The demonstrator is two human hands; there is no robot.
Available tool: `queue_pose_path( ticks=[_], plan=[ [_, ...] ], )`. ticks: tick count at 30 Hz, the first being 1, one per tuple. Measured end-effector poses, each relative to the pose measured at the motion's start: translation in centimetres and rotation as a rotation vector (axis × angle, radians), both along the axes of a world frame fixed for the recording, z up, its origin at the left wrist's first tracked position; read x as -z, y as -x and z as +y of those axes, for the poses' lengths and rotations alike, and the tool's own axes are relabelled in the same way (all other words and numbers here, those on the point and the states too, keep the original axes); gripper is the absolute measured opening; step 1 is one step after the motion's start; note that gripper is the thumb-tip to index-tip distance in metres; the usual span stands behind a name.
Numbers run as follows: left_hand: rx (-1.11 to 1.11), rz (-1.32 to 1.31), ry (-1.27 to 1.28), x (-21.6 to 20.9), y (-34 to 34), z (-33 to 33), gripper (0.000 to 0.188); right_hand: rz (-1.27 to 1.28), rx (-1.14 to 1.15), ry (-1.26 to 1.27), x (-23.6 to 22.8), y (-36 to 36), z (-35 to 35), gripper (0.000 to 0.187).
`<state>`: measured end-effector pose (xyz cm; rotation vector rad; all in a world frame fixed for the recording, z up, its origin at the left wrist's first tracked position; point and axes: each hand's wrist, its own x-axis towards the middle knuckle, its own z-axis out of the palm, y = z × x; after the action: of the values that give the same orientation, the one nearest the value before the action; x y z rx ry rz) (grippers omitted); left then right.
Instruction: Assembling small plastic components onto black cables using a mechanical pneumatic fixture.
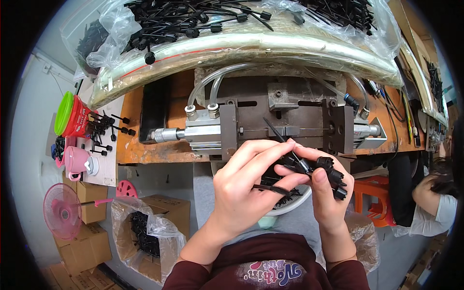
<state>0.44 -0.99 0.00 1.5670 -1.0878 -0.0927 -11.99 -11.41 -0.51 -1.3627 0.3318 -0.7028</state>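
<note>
In front of the bench fixture, over my lap, both my hands meet. My right hand (331,205) is closed around a small bunch of black plastic stems with ribbed round heads (334,178), the heads sticking out at its right side. My left hand (237,186) is closed too, fingertips pinching a black stemmed part (274,129) whose thin end points up toward the fixture. Another dark strip (271,188) passes under the left fingers. Just beyond the hands is the metal fixture (251,118), with a cylinder at each side and a small central block (290,131).
Piles of black stemmed parts (193,21) lie on plastic wrap above the fixture. A white bowl (303,202) of parts sits below my hands. At left are a pink fan (63,211), a pink cup (77,162) and a lined carton (169,212). An orange stool (369,193) and another person's arm (427,191) are right.
</note>
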Motion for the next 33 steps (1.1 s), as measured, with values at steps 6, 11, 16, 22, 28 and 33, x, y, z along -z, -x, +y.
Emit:
queue_pose_path(
  ticks=[6, 11, 16, 22, 28, 33],
  plan=[
    [0.034, -0.078, 0.079, 0.2, 0.4, 0.0, 0.038, -0.017, 0.098, 0.086, 0.6, 0.1, -0.6, 0.023],
    [-0.028, -0.381, -0.074, 0.2, 0.1, 0.8, 0.030, -0.013, 0.244, 0.231, 0.6, 0.4, -0.8, 0.025],
    [0.040, -0.629, -0.385, 1.7, -0.1, 0.6, 0.024, -0.020, 0.254, 0.373, 0.6, 2.0, -1.5, 0.019],
    [0.041, -0.651, -0.433, 1.0, -0.3, -0.1, 0.023, 0.197, 0.459, 0.860, -0.2, 4.2, -1.4, 0.019],
    [0.043, -0.609, -0.423, 1.2, -0.4, -0.1, 0.023, 0.126, 0.526, 1.115, 0.1, 3.8, -2.0, 0.035],
    [0.068, -0.382, -0.272, 1.1, -0.2, 0.0, 0.031, 0.104, 0.444, 1.162, 0.8, 3.9, -2.1, 0.030]
  ],
)
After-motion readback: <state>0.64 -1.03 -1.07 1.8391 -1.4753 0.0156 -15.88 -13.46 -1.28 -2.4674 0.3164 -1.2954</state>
